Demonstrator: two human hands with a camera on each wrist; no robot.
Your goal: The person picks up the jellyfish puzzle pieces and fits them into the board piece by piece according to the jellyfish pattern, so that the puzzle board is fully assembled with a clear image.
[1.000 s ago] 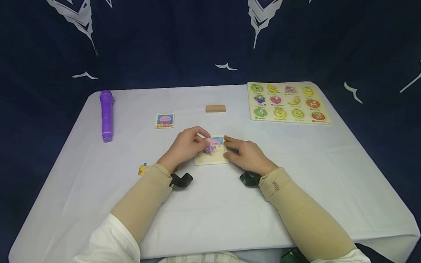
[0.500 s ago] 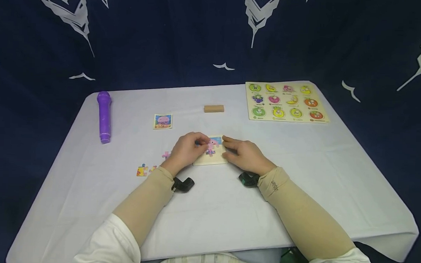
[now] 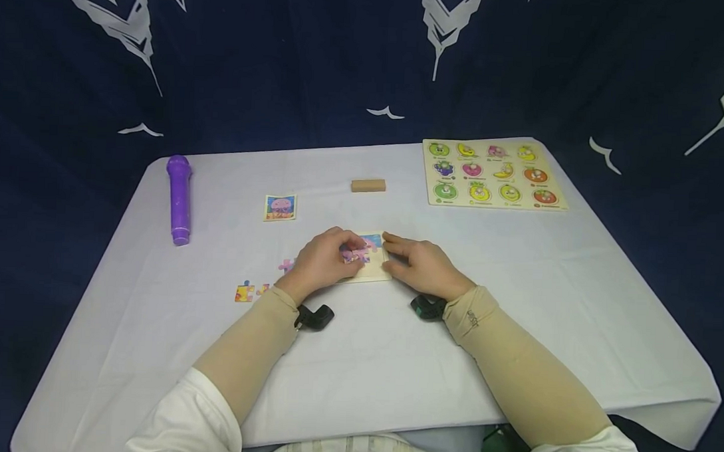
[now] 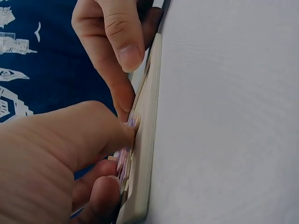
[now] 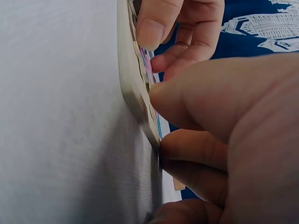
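A small cream puzzle board (image 3: 375,272) lies in the middle of the table, with pink and blue jigsaw pieces (image 3: 358,254) in its upper part. My left hand (image 3: 323,259) is over the board's left side, thumb and fingertips around a pink piece among the others. In the left wrist view its thumb (image 4: 126,135) presses down on the pieces. My right hand (image 3: 428,267) holds the board's right edge; the right wrist view shows the thumb (image 5: 173,100) on top and fingertips (image 5: 175,147) at the corner. The left hand covers the board's left part.
Loose jigsaw pieces (image 3: 244,292) lie left of the board, partly behind the left wrist. Farther back are a small picture card (image 3: 280,208), a wooden block (image 3: 368,185) and a fruit board (image 3: 495,174). A purple microphone-shaped toy (image 3: 180,200) lies at the far left.
My left hand has first shifted slightly nearer, uncovering loose pieces by its wrist. Its thumb has then spread away from the fingertips over the pink pieces. The right hand stays at the board's edge.
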